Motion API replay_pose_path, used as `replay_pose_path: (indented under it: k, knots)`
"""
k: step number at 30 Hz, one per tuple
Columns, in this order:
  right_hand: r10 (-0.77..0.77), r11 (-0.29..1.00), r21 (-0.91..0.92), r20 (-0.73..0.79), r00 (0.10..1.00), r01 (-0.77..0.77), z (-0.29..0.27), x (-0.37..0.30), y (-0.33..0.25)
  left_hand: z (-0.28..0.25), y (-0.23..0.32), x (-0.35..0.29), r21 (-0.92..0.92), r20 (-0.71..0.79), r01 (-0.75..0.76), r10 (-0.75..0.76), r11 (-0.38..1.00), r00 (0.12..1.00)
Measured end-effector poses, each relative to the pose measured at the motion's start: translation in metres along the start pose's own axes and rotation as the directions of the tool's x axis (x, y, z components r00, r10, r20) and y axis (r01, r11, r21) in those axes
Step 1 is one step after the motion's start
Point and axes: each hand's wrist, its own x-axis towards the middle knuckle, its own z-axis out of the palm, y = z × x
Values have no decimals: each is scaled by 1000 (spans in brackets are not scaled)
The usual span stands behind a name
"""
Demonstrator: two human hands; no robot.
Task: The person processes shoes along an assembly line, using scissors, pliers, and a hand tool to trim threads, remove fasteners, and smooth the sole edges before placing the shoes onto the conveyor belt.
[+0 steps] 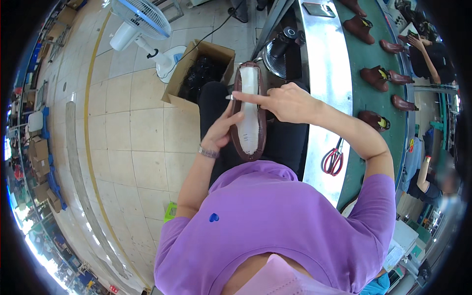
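shoe (pixel 250 135) just right of the carton (pixel 178 96), left hand (pixel 220 129) gripping its side, right hand (pixel 292 104) laying a forefinger across, grasp unclear; likely light, stiff-soled, best held by both edges.

A narrow metal bench (pixel 327 73) was seen alongside a green belt (pixel 353 98). On the bench, red-handled scissors (pixel 335 153) and a flat dark device (pixel 318 10) were held up. Brown shoes (pixel 375 78) were carried by the belt. By the tiled floor (pixel 147 172), a fan (pixel 140 27) and an open cardboard box (pixel 221 53) were supported.
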Motion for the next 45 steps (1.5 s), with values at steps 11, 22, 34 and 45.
replay_pose_path:
  k: [11, 22, 34, 45]
  knots:
    - [-19, 999, -28, -37, 999, 18, -9, -7, -24, 24, -34, -14, 87, -232, -274, 287, 958, 930]
    - [-3, 997, 71, 50, 999, -1, 9, -16, -35, 10, -33, -28, 185, -40, -89, 98, 979, 994]
    - [-90, 990, -97, 88, 992, 98, 17, -30, -46, 13, -38, -29, 156, -18, -14, 17, 988, 1000]
    - [6, 1000, 3, -72, 997, -6, 21, -36, -39, 22, -44, -26, 512, 44, -56, 39, 857, 998]
